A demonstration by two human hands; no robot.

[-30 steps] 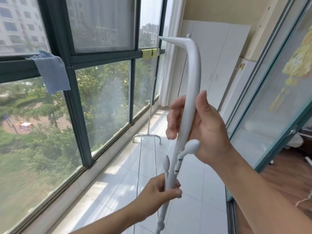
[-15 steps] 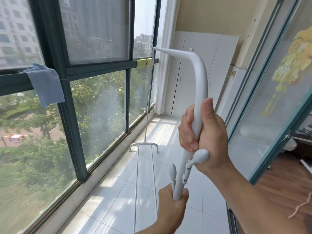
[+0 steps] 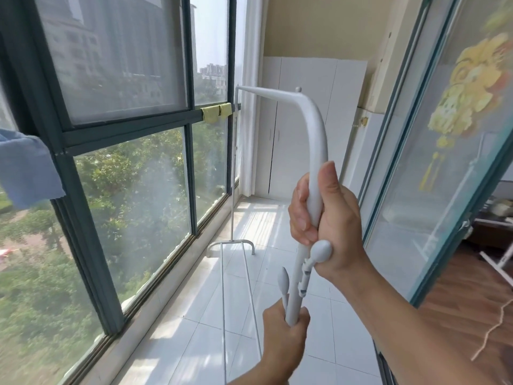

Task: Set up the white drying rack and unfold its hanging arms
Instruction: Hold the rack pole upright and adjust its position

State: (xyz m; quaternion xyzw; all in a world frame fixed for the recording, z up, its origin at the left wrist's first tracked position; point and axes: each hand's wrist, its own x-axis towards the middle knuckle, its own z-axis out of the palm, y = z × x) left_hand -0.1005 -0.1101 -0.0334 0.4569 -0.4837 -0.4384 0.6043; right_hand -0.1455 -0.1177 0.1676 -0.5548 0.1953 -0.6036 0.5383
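Observation:
The white drying rack (image 3: 313, 129) stands on the balcony floor. Its near upright post curves over at the top into a rail that runs to the far post (image 3: 233, 173), whose curved foot (image 3: 230, 244) rests on the tiles. My right hand (image 3: 326, 218) is wrapped around the near post just below the curve. My left hand (image 3: 283, 340) grips the same post lower down. Between my hands two short knob-tipped hanging arms (image 3: 319, 252) lie folded close to the post. Two thin rods (image 3: 249, 287) run along the floor between the feet.
A dark-framed window wall (image 3: 191, 112) runs along the left, with a blue cloth (image 3: 27, 168) and a yellow cloth (image 3: 218, 112) draped on its crossbar. White cupboards (image 3: 311, 123) close the far end. A glass sliding door (image 3: 433, 151) lines the right side.
The rack post has come lower and nearer in view. My right hand has closed fully around it. My left hand has slid down the post and gripped it from below.

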